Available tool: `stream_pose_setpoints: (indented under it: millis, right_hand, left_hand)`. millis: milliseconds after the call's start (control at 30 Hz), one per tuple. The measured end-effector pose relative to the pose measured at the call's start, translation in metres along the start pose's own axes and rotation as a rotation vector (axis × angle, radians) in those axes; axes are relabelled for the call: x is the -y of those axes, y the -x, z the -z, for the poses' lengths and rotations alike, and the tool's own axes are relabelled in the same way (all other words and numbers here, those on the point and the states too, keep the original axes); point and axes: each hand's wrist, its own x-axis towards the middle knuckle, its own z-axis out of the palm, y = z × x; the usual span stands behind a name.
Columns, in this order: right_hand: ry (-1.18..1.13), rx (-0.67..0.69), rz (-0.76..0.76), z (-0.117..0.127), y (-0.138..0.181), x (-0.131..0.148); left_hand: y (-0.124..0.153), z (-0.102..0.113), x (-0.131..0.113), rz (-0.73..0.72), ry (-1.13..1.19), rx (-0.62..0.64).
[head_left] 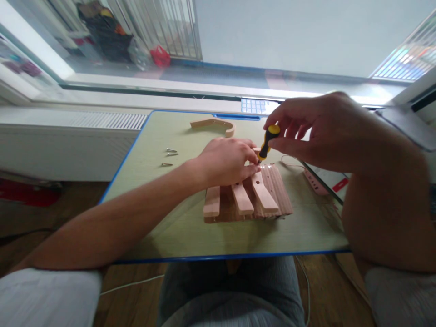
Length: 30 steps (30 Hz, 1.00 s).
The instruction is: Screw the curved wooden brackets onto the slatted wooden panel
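My right hand [316,131] is closed around the top of a small yellow-and-black screwdriver [267,141], which stands nearly upright with its tip down at a wooden assembly [248,195]. That assembly is a ribbed wooden board with three flat slats lying across it, in the middle of the table. My left hand [226,161] rests on the far end of the slats with its fingers curled and pinched right beside the screwdriver tip. What those fingers pinch is hidden.
A curved wooden piece [214,124] lies near the table's far edge. Three loose screws [169,155] lie at the left of the green table [153,213]. A pink power strip [315,182] and a white-and-red object [335,180] lie at the right.
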Motion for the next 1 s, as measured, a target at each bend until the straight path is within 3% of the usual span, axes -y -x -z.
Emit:
stream_pose_setpoints:
  millis: [467,600,733,1000]
  right_hand:
    - [0.066,-0.085,-0.043,-0.009,-0.004,-0.007]
    - [0.058,-0.107,-0.043,-0.01,-0.004,-0.007]
    - [0.043,-0.12,-0.046,-0.011,-0.005,-0.007]
    - [0.016,-0.11,-0.039,-0.012,-0.006,-0.005]
  left_hand:
    - [-0.003,0.008,0.005,-0.033,0.14,-0.015]
    - [-0.005,0.015,0.013,-0.102,0.254,-0.098]
    - [-0.006,0.018,0.019,-0.062,0.29,-0.194]
    - [-0.009,0.012,0.016,-0.144,0.437,-0.267]
